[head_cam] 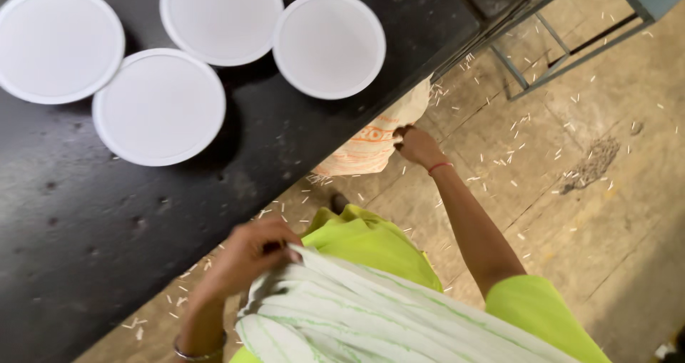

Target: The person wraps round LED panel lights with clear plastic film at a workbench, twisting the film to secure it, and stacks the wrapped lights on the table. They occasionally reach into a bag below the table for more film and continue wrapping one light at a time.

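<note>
The right hand (417, 145), in the middle of the frame, has its fingers closed on the edge of a pale sack with orange print (371, 145), which hangs just under the edge of the dark desk (85, 242). The left hand (246, 256), at the lower middle, pinches a white cloth with green stripes (357, 316) at the person's chest. Four white round lids (158, 106) lie on the desk at the upper left. Small pale scraps are scattered over the floor (606, 213).

a printed sack (367, 145) under the dark table (107, 227) is gripped by the right hand (417, 147); a striped cloth (342, 313) (white, green-lined) is pinched by the left hand (246, 256).
</note>
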Demonstrator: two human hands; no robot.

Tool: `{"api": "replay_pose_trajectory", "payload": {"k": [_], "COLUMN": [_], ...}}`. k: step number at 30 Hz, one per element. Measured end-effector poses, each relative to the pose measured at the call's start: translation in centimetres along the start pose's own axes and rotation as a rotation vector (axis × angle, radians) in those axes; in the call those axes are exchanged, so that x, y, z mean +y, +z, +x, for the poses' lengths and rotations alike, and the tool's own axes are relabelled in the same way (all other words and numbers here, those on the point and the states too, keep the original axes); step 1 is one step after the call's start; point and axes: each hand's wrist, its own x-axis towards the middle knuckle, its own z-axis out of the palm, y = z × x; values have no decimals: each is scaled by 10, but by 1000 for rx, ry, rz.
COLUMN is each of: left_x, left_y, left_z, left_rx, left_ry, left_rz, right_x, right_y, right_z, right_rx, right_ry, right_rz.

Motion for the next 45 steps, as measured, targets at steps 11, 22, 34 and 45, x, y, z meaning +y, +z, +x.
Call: {"api": "replay_pose_trajectory", "payload": {"k": [11, 22, 34, 45], "left_x": [77, 78, -91, -125], "left_y": [14, 0, 141, 156], "left_z": [71, 46, 292, 322], "left_rx": [-54, -430, 203, 315], "left_ry": [67, 137, -148, 149], "left_rz": [-45, -206, 760, 783], "right_x": [71, 80, 75, 121], "right_y": [-30, 25, 57, 41], "right_z": [128, 46, -80, -88], "right_rx": [633, -18, -235, -655], "right_ry": [-358, -135, 15, 46], "right_rz": [-218, -56, 192, 606]}}
